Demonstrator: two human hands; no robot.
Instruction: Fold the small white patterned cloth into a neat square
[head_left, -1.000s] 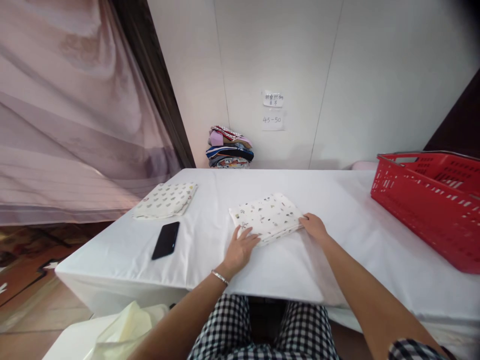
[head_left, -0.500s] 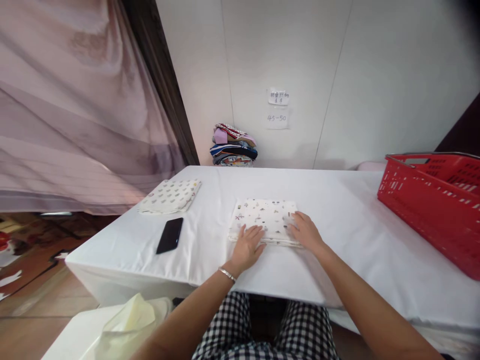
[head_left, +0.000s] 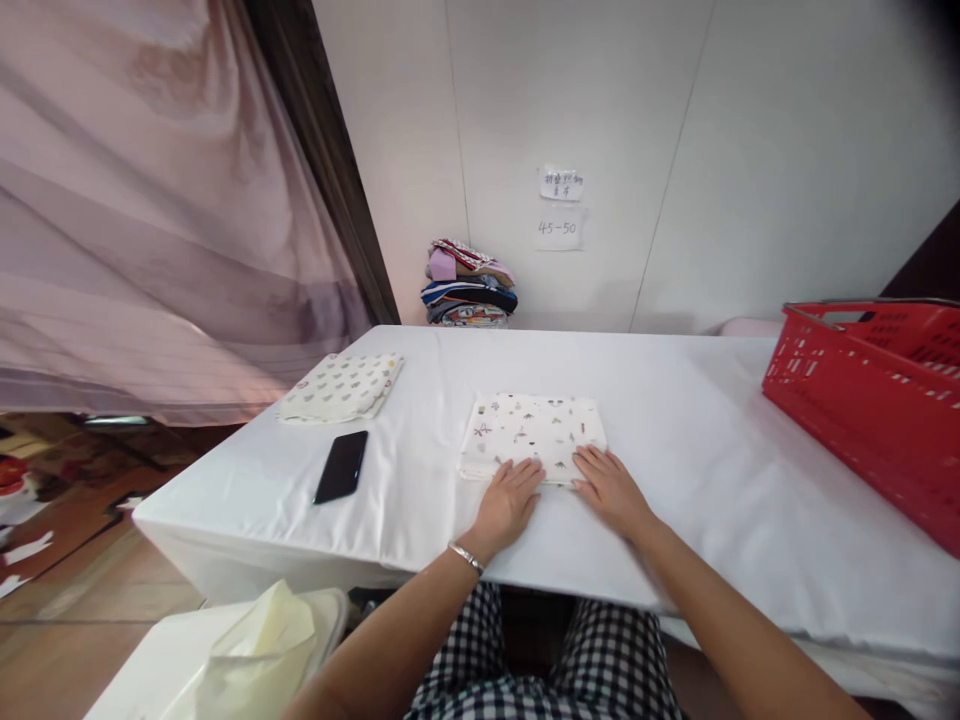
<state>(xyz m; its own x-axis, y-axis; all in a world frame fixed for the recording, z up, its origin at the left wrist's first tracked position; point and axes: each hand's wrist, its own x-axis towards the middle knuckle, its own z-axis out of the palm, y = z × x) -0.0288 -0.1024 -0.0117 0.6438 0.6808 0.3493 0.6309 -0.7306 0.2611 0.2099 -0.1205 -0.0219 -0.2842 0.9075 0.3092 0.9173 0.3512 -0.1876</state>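
Both flat hands, left hand (head_left: 511, 498) and right hand (head_left: 609, 486), touch folded cloth (head_left: 534, 433) between phone (head_left: 341, 466) and basket (head_left: 870, 400).

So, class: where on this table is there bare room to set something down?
Bare cloth lies between the folded printed cloth and the red basket, and along the table behind it. The left end is crowded by the phone and second folded cloth.

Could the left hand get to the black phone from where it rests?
Probably yes: the left hand lies flat at the folded cloth's near edge, and only bare tablecloth separates it from the phone.
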